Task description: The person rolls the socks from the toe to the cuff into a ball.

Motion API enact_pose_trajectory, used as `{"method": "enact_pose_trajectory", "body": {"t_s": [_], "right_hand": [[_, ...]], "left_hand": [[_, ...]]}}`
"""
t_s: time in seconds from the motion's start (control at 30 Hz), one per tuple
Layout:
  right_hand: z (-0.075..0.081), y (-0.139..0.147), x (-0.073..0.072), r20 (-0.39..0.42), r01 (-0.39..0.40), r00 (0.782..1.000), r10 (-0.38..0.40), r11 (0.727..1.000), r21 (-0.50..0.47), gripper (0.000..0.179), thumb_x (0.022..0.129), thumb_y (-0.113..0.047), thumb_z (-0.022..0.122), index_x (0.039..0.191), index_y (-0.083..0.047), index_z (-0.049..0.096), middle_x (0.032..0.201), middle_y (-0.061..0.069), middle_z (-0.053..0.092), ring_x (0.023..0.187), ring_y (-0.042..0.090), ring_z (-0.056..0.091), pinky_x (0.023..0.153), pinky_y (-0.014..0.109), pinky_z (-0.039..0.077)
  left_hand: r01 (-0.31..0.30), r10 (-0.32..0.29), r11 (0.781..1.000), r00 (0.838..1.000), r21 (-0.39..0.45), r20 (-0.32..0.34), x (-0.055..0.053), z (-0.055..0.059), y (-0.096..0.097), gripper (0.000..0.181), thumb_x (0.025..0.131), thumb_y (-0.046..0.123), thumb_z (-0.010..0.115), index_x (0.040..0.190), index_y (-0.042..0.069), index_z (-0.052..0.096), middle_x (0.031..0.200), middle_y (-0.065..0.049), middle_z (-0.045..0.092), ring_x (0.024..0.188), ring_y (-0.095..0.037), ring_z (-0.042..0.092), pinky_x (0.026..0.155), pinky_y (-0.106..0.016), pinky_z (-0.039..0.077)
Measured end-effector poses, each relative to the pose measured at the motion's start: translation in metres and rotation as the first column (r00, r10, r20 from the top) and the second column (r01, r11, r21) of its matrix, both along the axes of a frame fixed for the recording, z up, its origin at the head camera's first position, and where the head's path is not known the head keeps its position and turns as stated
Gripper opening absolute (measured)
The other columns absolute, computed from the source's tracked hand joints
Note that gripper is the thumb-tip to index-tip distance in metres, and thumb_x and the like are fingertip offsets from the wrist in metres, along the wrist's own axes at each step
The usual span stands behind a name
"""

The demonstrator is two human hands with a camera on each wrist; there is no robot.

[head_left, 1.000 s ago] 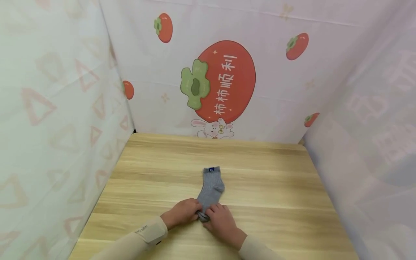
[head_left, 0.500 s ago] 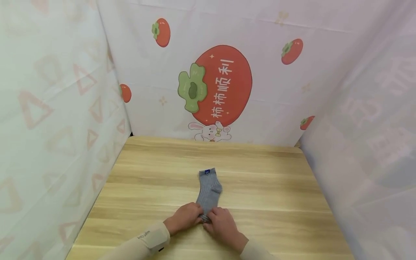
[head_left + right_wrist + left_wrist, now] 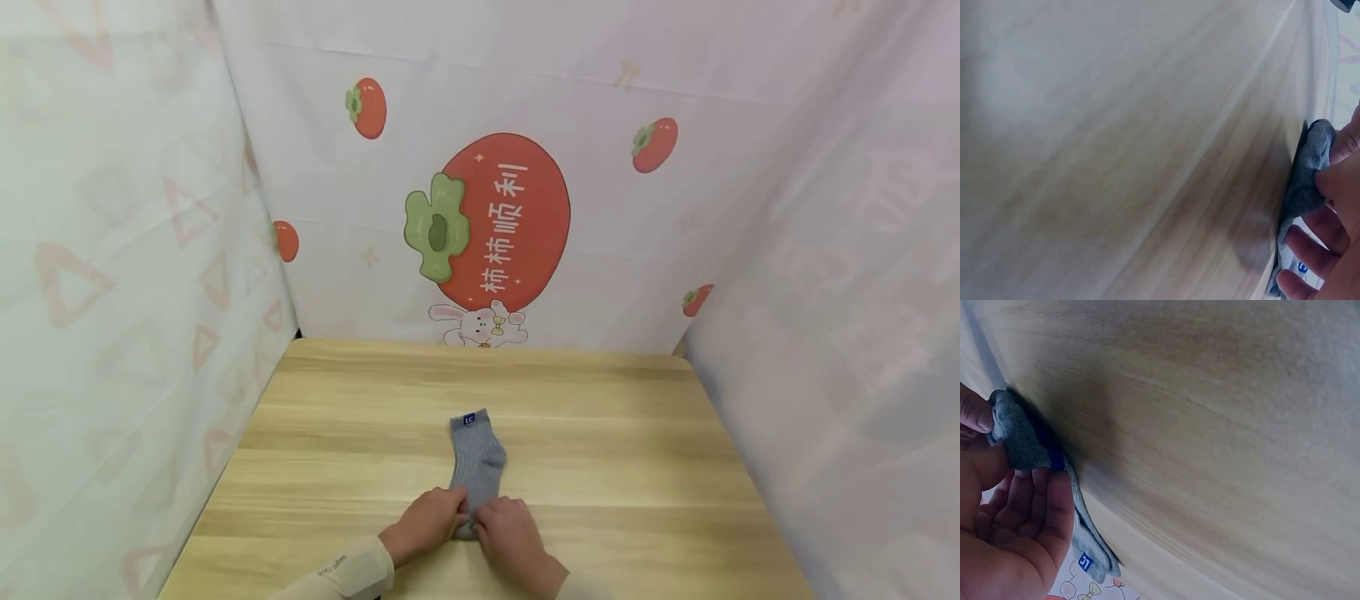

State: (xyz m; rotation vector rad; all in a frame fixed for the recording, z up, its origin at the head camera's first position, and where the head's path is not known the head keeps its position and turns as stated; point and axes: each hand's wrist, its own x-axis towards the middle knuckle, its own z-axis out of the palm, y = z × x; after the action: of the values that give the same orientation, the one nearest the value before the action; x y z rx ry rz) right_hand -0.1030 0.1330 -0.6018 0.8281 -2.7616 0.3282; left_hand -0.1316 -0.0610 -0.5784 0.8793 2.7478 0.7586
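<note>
A grey ribbed sock (image 3: 476, 467) lies on the wooden table, its cuff with a dark blue label (image 3: 469, 419) pointing away from the person. At its bunched toe end, the left hand (image 3: 429, 523) pinches the fabric from the left. The right hand (image 3: 514, 535) grips the same end from the right, thumb and fingers curled at the cloth. In the left wrist view, the sock (image 3: 1019, 434) shows a blue band beside the fingers, and its cuff appears layered. From the right wrist, the sock (image 3: 1307, 181) is a dark fold between thumb and fingers.
The table (image 3: 615, 467) is bounded by a white back cloth (image 3: 600, 283) printed with persimmons and a rabbit. Pale printed cloths hang at the left (image 3: 135, 275) and right (image 3: 840, 333). Long pale sleeves cover both forearms.
The head view has tilted, so everything sits lower in it. The sock's cuff has swung slightly left, and more of the toe end shows below the fingers. Both hands stay on the sock.
</note>
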Motion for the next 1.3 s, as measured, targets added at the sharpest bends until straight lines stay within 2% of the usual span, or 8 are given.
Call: {"method": "enact_pose_trajectory", "body": {"t_s": [0.17,0.5,0.63,0.73,0.83,0.9,1.07,1.3], "right_hand": [[-0.005,-0.003,0.002,-0.053,0.023,0.998,-0.026,0.998,-0.056,0.015,0.082,-0.021,0.076,0.088,-0.022,0.063,0.069,-0.011,0.057,0.064,0.006,0.051,0.062,0.021,0.030],[-0.019,-0.003,0.000,-0.255,-0.047,0.967,0.023,0.995,-0.091,0.020,0.072,-0.019,0.083,0.082,-0.026,0.067,0.065,-0.012,0.053,0.062,0.008,0.049,0.059,0.018,0.021],[-0.019,-0.005,0.004,-0.286,-0.051,0.958,0.027,0.996,-0.078,0.017,0.070,-0.021,0.085,0.082,-0.025,0.073,0.070,-0.011,0.055,0.066,0.009,0.051,0.059,0.020,0.026],[-0.016,-0.007,0.009,-0.276,-0.046,0.961,0.029,0.997,-0.058,0.016,0.071,-0.028,0.085,0.081,-0.022,0.075,0.081,-0.009,0.059,0.075,0.010,0.054,0.063,0.023,0.031],[-0.014,-0.010,0.011,-0.259,-0.057,0.965,0.049,0.998,-0.021,0.025,0.073,-0.038,0.084,0.083,-0.018,0.074,0.089,-0.007,0.060,0.083,0.012,0.055,0.067,0.025,0.035],[-0.013,-0.011,0.009,-0.238,-0.056,0.970,0.057,0.998,0.009,0.031,0.073,-0.043,0.084,0.085,-0.017,0.071,0.088,-0.007,0.059,0.083,0.011,0.055,0.068,0.026,0.038],[-0.011,-0.008,-0.002,-0.175,-0.015,0.984,0.022,0.999,0.044,0.034,0.074,-0.041,0.085,0.088,-0.019,0.064,0.081,-0.008,0.059,0.079,0.010,0.054,0.069,0.027,0.042],[-0.013,-0.005,-0.008,-0.133,-0.029,0.991,0.027,0.999,-0.013,0.036,0.074,-0.042,0.087,0.092,-0.017,0.066,0.082,-0.006,0.064,0.079,0.012,0.058,0.073,0.030,0.047]], "left_hand": [[-0.039,0.038,0.998,0.999,0.047,0.018,-0.001,-0.003,0.002,0.018,0.090,0.014,0.073,0.080,0.017,0.058,0.069,0.011,0.055,0.061,0.000,0.044,0.055,-0.019,0.039],[-0.150,0.136,0.982,0.983,0.113,0.126,-0.014,-0.011,0.003,0.023,0.075,0.013,0.084,0.064,0.016,0.064,0.064,0.011,0.058,0.059,0.001,0.046,0.057,-0.019,0.042],[-0.148,0.142,0.985,0.987,0.084,0.072,-0.010,-0.012,0.006,0.023,0.074,0.012,0.084,0.063,0.015,0.064,0.064,0.009,0.058,0.060,0.000,0.046,0.057,-0.019,0.042],[-0.105,0.105,0.994,0.994,0.011,-0.038,-0.003,-0.014,0.008,0.018,0.077,0.010,0.080,0.065,0.015,0.066,0.066,0.008,0.059,0.061,-0.001,0.048,0.057,-0.020,0.043],[-0.028,0.013,0.996,0.986,-0.087,-0.163,0.002,-0.013,0.006,0.015,0.084,0.012,0.075,0.070,0.014,0.069,0.067,0.005,0.060,0.062,-0.005,0.052,0.056,-0.021,0.044],[0.035,-0.061,0.991,0.979,-0.130,-0.197,0.001,-0.010,0.003,0.014,0.086,0.017,0.075,0.073,0.014,0.071,0.068,0.004,0.061,0.063,-0.006,0.052,0.057,-0.022,0.044],[0.172,-0.195,0.973,0.970,-0.155,-0.148,-0.010,-0.004,-0.004,0.026,0.073,0.028,0.088,0.090,0.014,0.075,0.079,0.005,0.060,0.073,-0.004,0.049,0.066,-0.021,0.044],[0.158,-0.184,0.977,0.966,-0.145,-0.183,-0.015,-0.012,-0.004,0.015,0.078,0.014,0.083,0.090,0.012,0.075,0.082,0.004,0.063,0.077,-0.007,0.054,0.070,-0.021,0.048]]}}
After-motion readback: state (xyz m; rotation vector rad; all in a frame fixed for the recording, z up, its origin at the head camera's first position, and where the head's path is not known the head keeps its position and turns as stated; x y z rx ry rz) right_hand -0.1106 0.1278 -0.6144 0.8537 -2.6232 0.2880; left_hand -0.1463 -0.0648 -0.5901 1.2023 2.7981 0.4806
